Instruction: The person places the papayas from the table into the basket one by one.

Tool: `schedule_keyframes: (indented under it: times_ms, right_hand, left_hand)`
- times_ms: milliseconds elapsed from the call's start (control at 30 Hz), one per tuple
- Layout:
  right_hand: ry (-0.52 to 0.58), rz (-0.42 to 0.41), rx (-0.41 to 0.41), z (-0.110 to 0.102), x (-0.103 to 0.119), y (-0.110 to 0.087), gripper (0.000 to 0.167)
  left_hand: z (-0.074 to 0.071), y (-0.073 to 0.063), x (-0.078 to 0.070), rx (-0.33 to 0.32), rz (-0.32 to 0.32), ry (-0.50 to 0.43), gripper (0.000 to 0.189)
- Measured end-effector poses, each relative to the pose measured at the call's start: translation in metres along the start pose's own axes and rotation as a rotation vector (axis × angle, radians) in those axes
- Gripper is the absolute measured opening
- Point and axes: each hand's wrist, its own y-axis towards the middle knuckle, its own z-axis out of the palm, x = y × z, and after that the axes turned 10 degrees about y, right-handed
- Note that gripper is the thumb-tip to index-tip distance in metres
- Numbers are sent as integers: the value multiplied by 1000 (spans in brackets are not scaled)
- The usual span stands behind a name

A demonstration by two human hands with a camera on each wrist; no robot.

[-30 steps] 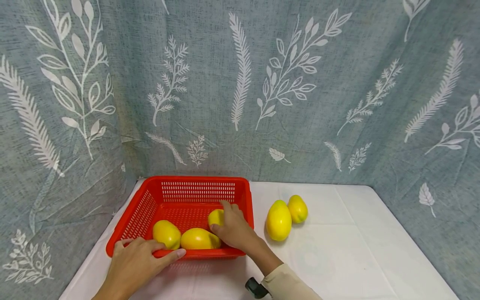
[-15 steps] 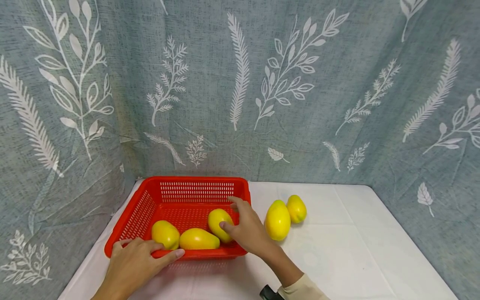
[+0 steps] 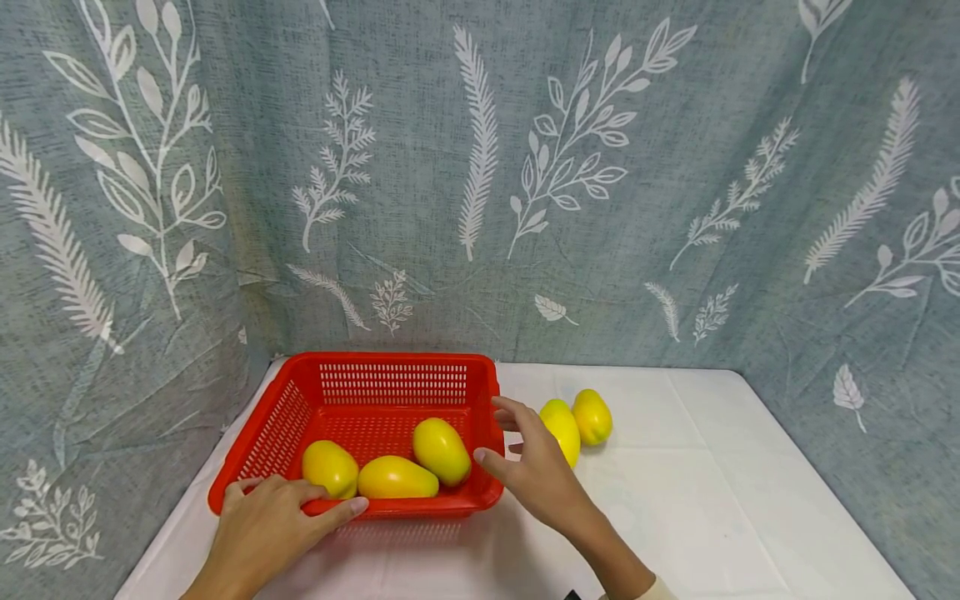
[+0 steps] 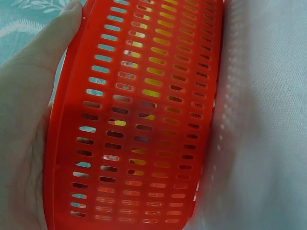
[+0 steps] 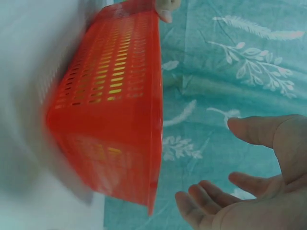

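Observation:
In the head view, a red plastic basket [image 3: 405,360] with slotted walls holds three yellow mangoes: a left one [image 3: 330,468], a middle one [image 3: 397,478] lying on its side and a right one [image 3: 441,452]. My left hand [image 3: 272,525] grips the basket's near rim, its fingers reaching over the edge; the left wrist view has this hand [image 4: 24,110] along the rim. My right hand [image 3: 542,471] is over the basket's right edge, fingers spread and holding nothing. From the right wrist view, bare air lies between that hand [image 5: 254,177] and the basket wall [image 5: 110,124].
Two more yellow mangoes lie on the white tablecloth right of the basket: a larger one [image 3: 562,429], partly hidden behind my right hand, and a smaller one [image 3: 592,417]. A grey-blue leaf-patterned curtain [image 3: 420,167] surrounds the table [image 3: 712,483] at back and sides.
My right hand has let go of the right mango in the basket and moved right, out past the basket's edge. The left hand stays on the near rim.

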Motion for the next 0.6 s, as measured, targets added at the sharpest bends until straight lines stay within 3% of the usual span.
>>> schedule_keyframes:
  times_ms: [267,600]
  right_hand:
    - [-3,29,-106,-18,-15,-19,63]
    - [-57,75,-179,-42,-32,-38,65]
  left_hand:
    - [1,-1,0,-4,9,-1,85]
    - [1,2,0,22,-6,9,90]
